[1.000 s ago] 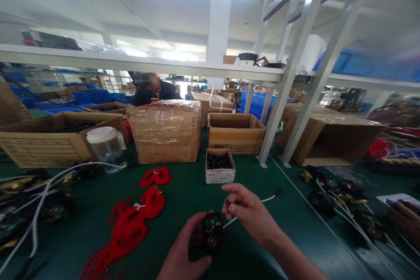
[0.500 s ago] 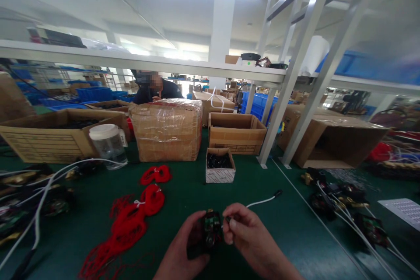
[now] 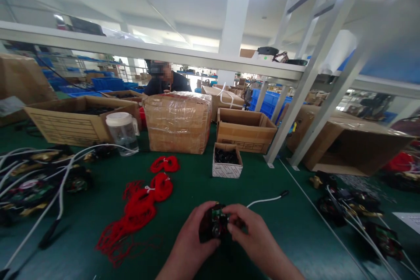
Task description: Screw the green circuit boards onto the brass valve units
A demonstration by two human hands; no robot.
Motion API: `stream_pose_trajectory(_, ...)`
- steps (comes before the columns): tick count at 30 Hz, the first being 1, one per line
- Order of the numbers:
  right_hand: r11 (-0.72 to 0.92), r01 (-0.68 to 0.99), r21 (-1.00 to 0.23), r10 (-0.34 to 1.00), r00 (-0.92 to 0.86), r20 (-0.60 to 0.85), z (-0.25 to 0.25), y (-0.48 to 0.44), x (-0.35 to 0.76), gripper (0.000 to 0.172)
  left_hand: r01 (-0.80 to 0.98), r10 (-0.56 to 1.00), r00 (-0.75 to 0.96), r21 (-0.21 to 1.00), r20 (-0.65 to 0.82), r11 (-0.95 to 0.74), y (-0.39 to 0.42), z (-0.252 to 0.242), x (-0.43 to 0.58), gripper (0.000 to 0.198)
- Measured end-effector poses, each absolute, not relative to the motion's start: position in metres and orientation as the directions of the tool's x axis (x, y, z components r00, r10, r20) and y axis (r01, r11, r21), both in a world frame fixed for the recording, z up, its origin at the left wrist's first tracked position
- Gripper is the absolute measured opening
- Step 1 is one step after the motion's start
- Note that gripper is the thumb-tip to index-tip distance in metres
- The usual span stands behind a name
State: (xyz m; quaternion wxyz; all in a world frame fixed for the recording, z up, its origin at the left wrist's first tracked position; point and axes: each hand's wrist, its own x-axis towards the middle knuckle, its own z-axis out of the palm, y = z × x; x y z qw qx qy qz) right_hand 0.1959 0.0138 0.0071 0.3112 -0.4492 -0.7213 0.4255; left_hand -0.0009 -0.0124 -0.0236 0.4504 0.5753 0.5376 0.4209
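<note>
1. Unit (image 3: pixel 215 230) (blk casing, grn board (image 3: pixel 217 213) exposed): betw. the two hands; resting on table (image 3: pixel 193 186) or just above it, can't tell.
2. L hand (image 3: pixel 192 234): grasping unit, wrapped round its L side, fingers at far edge, thumb at near edge.
3. R hand (image 3: pixel 249 229): fingertips bunched at unit's R edge, apparently touching; whether anything is pinched there, can't tell.
4. Key relation (judged): unit lies immed. R of L palm, immed. L of R fingertips. L is nearer, bearing it; R only at the edge.
5. Orientation: board side up, twd wearer. Long axis approx. near-far, i.e. across the line joining the hands; ends partly covered by fingers, so tentative.
6. Wht cable (image 3: pixel 264 201): shows beyond R hand, runs off to its R, dk tip (image 3: pixel 284 193) pointing away from hands. Any join w/ unit hidden.
</note>
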Motion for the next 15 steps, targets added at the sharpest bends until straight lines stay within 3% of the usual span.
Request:
stream_pose_trajectory(2, 0.192, 0.399, -0.896, 0.925, -0.378, 0.031, 0.004, 0.013, 0.191, 0.03, 0.301, 0.999, 0.051, 0.953, 0.016, -0.03, -0.013, -0.025, 0.0, 0.071)
stream_pose_trajectory(7, 0.229, 0.468, -0.854, 0.925, -0.378, 0.04, 0.008, 0.014, 0.186, 0.011, 0.382, 0.999, 0.046, 0.923, 0.017, -0.033, -0.012, -0.025, 0.0, 0.071)
stream_pose_trajectory(12, 0.156, 0.51, -0.846, 0.952, -0.306, -0.009, 0.008, 0.014, 0.183, 0.008, 0.413, 0.999, 0.047, 0.91, 0.009, -0.028, -0.01, -0.022, -0.001, 0.07)
stream_pose_trajectory(15, 0.172, 0.525, -0.833, 0.968, -0.246, 0.045, 0.003, 0.011, 0.178, 0.009, 0.425, 0.999, 0.049, 0.905, 0.01, -0.03, -0.01, -0.021, -0.001, 0.068)
